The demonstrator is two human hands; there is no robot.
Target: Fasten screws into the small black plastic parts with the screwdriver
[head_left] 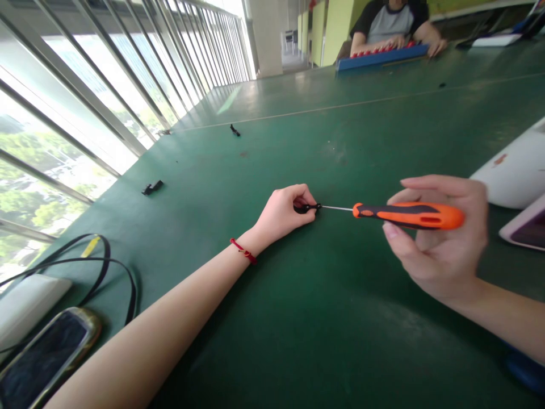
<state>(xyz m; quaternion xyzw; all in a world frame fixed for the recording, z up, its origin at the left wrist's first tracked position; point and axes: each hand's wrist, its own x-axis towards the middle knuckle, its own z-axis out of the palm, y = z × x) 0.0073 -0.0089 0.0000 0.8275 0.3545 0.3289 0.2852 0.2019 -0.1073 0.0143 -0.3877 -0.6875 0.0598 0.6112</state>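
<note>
Metal railing [170,51] is running along the left of a green table [298,318], daylight coming through its bars. Near that edge a dark cable [133,289] is curving beside a phone [46,360]; farther out, a black clip [156,186] and a smaller black piece [235,131] are lying apart.

From the lower left the left hand [283,213] is reaching in, a red bracelet [243,251] circling its wrist. Thumb and fingers are closing in a pinch on a small black part [302,209], whose free end is pointing right. Its long axis is lying roughly in line with the screwdriver [409,215], whose tip is meeting that end or nearly so; too small to tell.

Beyond, a person [389,23] is sitting behind a blue rack [383,58]. Farther right, the right hand [451,255] is curling loosely about the orange-and-black handle, thumb below, fingers above, standing off from the part by the shaft.
</note>
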